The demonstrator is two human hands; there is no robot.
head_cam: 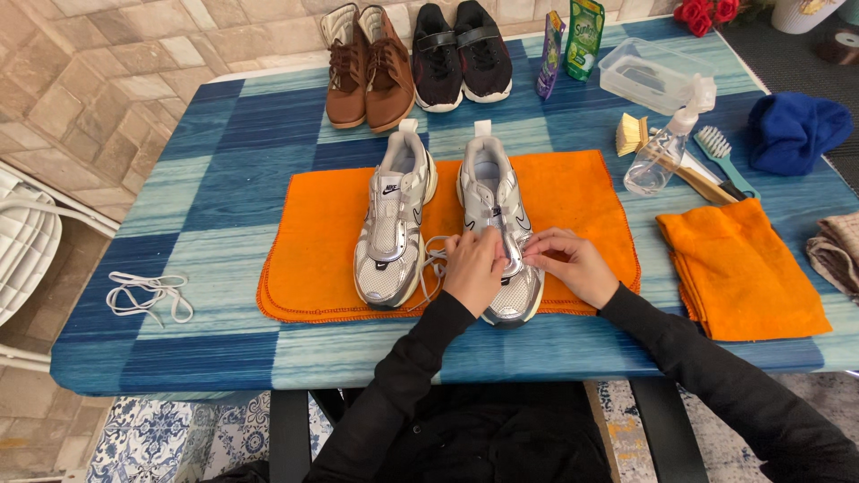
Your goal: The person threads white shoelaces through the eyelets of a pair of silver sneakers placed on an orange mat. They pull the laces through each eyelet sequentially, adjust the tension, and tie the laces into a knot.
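Two silver-and-white sneakers stand side by side on an orange cloth (322,233). The left sneaker (392,219) has no lace in it. Both my hands are on the right sneaker (495,199). My left hand (474,266) pinches its white lace (436,255) over the eyelets, and a loop of the lace trails between the two shoes. My right hand (573,264) grips the lace at the shoe's right side, fingers closed on it.
A loose white lace (148,293) lies at the table's left edge. Brown shoes (369,67) and black shoes (461,54) stand at the back. At the right are a spray bottle (667,143), brushes (716,148), a clear tub (653,72), a folded orange cloth (747,268) and a blue cloth (796,130).
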